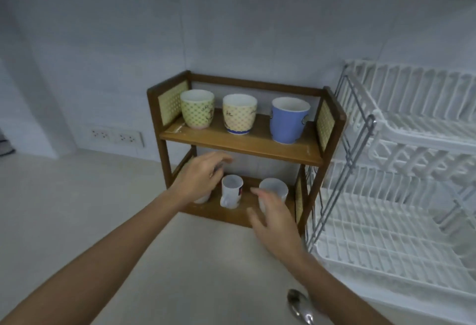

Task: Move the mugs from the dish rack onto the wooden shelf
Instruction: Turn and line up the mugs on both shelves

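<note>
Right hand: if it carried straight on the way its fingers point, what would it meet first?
Probably the plain white mug on the wooden shelf's lower level; the right hand sits just in front of it, though depth is unclear.

Pale tiled wall (231, 28) with twin sockets (117, 137) above a cream countertop (77, 208), dim light.

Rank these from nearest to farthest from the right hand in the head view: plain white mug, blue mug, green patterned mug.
From the right hand:
1. Plain white mug, lower shelf, right, just behind the fingers.
2. Blue mug, upper shelf, right end.
3. Green patterned mug, upper shelf, left end.
</note>
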The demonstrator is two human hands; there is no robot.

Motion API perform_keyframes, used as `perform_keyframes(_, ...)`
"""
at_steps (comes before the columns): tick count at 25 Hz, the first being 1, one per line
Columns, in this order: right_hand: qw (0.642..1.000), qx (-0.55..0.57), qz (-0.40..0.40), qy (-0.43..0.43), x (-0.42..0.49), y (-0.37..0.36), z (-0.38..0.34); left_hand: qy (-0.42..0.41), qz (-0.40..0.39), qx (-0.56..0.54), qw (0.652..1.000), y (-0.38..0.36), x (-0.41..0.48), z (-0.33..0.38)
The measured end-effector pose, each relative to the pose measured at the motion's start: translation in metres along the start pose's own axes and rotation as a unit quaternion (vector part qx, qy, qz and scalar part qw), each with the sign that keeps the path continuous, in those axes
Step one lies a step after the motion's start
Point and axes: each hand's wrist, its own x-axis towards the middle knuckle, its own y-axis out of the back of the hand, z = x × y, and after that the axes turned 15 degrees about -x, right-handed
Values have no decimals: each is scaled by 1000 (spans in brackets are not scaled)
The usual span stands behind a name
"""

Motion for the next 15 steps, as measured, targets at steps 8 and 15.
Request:
perform_keyframes(8,993,-107,33,38,160,97,-42,136,93,89,982,72,84,4)
perform_keyframes(15,928,-349,-123,-42,249,97,-71,264,-110,223,932,98,147,-16)
